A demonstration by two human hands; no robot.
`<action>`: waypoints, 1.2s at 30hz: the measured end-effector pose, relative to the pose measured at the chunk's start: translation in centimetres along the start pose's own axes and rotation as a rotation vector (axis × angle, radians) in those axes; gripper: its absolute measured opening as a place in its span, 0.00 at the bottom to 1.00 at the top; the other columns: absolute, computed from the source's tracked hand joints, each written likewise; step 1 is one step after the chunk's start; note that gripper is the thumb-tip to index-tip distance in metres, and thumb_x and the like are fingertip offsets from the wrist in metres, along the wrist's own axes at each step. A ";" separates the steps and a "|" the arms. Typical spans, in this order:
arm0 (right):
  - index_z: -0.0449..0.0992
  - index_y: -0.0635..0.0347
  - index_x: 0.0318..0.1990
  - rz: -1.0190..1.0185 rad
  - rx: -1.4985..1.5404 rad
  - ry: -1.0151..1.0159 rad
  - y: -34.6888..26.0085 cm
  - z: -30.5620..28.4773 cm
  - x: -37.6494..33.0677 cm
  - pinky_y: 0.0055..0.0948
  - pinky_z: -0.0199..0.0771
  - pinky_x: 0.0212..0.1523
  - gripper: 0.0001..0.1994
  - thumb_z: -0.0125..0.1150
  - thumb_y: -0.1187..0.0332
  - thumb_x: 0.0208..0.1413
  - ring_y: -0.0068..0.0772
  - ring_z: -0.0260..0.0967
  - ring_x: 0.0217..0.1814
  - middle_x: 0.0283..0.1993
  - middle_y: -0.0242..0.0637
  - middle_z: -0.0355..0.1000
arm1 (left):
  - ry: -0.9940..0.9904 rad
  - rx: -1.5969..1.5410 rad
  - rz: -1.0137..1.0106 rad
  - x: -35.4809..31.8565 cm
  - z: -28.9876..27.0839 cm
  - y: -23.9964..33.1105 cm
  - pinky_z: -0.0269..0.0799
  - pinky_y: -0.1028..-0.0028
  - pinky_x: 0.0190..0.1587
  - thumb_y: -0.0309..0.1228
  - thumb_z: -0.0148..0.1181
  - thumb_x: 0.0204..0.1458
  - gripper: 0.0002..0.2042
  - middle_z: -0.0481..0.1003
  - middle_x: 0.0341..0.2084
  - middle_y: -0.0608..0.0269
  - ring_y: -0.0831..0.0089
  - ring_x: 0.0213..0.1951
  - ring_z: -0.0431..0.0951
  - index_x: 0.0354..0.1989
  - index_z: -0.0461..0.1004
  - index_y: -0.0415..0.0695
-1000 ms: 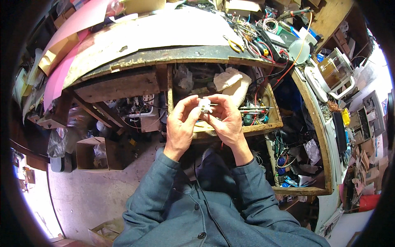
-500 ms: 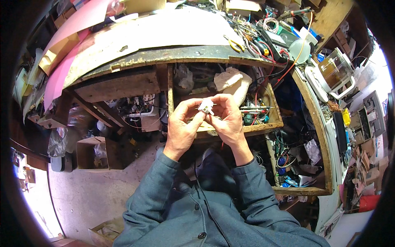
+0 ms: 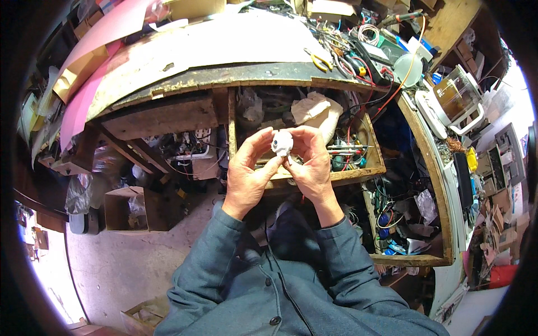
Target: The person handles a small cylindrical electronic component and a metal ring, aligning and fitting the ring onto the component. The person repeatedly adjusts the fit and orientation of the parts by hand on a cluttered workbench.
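Note:
Both my hands are raised in front of me over an open wooden drawer (image 3: 358, 173). Between their fingertips sits a small white rounded part (image 3: 282, 142) with a dark opening on its left side. My left hand (image 3: 249, 173) pinches it from the left with thumb and fingers. From the right, my right hand (image 3: 311, 162) curls around it. The drawer below holds wires, small tools and crumpled paper.
A worn wooden workbench (image 3: 224, 50) curves across the top, with yellow-handled pliers (image 3: 319, 60), cables and tools at its right end. A glass jug (image 3: 457, 95) stands at the right. A cardboard box (image 3: 126, 208) lies on the concrete floor at the left.
The white part has been turned slightly between my fingers and sits a little higher. Both hands stay in nearly the same place over the drawer.

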State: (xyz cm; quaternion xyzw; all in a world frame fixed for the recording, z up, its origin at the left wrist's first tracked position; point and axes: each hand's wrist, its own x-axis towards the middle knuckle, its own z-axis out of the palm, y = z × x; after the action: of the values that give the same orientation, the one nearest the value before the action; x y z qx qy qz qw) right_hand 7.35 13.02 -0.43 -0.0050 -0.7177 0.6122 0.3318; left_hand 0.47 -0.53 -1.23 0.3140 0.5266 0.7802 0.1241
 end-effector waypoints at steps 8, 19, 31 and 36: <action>0.67 0.60 0.55 0.013 0.000 -0.021 0.4 -0.2 -0.1 0.27 0.78 0.52 0.24 0.68 0.82 0.51 0.26 0.77 0.50 0.49 0.36 0.75 | -0.012 -0.030 -0.010 0.1 0.1 0.3 0.68 0.67 0.65 0.20 0.68 0.53 0.29 0.72 0.59 0.53 0.65 0.60 0.74 0.64 0.67 0.39; 0.69 0.61 0.54 0.059 0.019 -0.013 0.3 -0.3 -0.1 0.26 0.79 0.50 0.22 0.68 0.82 0.51 0.26 0.78 0.48 0.47 0.35 0.75 | -0.001 -0.053 -0.056 0.0 0.2 0.2 0.68 0.68 0.65 0.20 0.65 0.56 0.25 0.73 0.58 0.54 0.67 0.60 0.74 0.62 0.68 0.38; 0.76 0.64 0.46 0.058 -0.107 0.003 0.2 -0.3 -0.1 0.23 0.79 0.44 0.10 0.67 0.77 0.57 0.24 0.80 0.42 0.39 0.35 0.80 | 0.062 0.038 -0.047 0.2 -0.1 0.3 0.70 0.75 0.57 0.31 0.55 0.67 0.14 0.78 0.50 0.60 0.74 0.52 0.76 0.54 0.75 0.36; 0.77 0.65 0.46 -0.022 -0.065 0.002 0.3 -0.2 0.0 0.23 0.79 0.44 0.10 0.66 0.77 0.58 0.23 0.79 0.41 0.39 0.35 0.80 | 0.010 0.080 0.005 0.1 -0.6 -0.3 0.70 0.75 0.58 0.30 0.53 0.67 0.14 0.77 0.52 0.58 0.74 0.53 0.76 0.56 0.74 0.35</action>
State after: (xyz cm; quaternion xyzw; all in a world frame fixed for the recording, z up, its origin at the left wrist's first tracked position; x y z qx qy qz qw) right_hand 7.39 13.29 -0.66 -0.0084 -0.7369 0.5849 0.3389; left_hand -0.05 -0.77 -1.60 0.3160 0.5573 0.7603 0.1070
